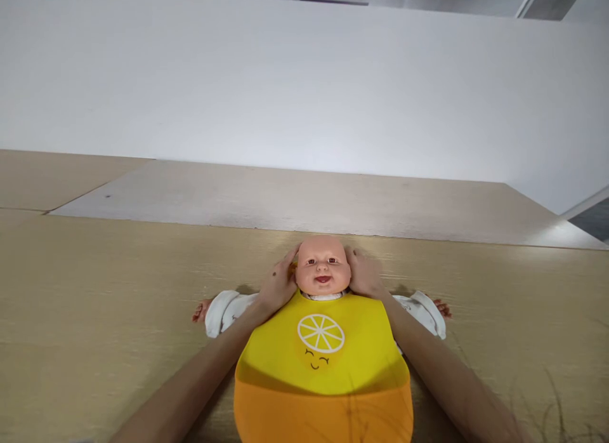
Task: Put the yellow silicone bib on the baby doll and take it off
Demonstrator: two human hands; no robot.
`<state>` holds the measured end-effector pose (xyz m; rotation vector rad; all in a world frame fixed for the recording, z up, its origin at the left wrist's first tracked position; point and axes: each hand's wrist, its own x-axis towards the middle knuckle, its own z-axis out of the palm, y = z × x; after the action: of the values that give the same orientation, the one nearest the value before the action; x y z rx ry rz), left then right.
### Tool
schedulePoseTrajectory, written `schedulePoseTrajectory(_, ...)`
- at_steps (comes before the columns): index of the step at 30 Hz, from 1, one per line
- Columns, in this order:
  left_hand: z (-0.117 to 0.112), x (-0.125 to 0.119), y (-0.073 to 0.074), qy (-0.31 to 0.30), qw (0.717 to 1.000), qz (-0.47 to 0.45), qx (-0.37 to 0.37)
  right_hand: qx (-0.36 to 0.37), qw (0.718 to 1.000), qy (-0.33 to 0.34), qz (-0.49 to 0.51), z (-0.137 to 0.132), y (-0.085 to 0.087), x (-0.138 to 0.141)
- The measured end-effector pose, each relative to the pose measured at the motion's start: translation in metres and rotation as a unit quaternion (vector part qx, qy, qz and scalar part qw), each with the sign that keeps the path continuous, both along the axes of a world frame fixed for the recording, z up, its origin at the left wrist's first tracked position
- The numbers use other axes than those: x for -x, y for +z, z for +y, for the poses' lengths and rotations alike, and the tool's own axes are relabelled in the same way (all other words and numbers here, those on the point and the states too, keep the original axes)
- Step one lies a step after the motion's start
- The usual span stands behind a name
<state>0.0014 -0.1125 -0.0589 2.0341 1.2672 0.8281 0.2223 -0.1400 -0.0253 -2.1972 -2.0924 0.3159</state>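
A baby doll lies on its back, face up, with its arms stretched out in white sleeves. It wears a silicone bib, yellow above with a white citrus slice and a smiling face, orange at the lower pocket. My left hand curls in beside the doll's head, and a bit of yellow bib strap shows at its fingers. On the other side my right hand is bent in against the head and neck. Its fingertips are hidden behind the head, so what they grip does not show.
The doll lies on a pale wood-grain table. Seams cross the surface beyond the doll's head. A white partition stands upright along the far side. Dark strands of hair blur the lower right.
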Motion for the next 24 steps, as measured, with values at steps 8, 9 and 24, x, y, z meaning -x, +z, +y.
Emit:
schedulePoseTrajectory(8, -0.004, -0.002, 0.012, 0.089, 0.995, -0.01, 0.036, -0.036, 0.977, -0.098, 0.188, 0.021, -0.002, -0.028)
schedulePoseTrajectory(9, -0.004, -0.001, 0.013, 0.109, 0.993, -0.017, 0.043, -0.042, 0.977, -0.101, 0.184, 0.022, 0.0, -0.03)
schedulePoseTrajectory(24, -0.078, 0.007, 0.103, 0.019, 0.947, -0.189, -0.259, -0.146, 0.932, 0.284, 0.171, -0.094, 0.108, 0.034)
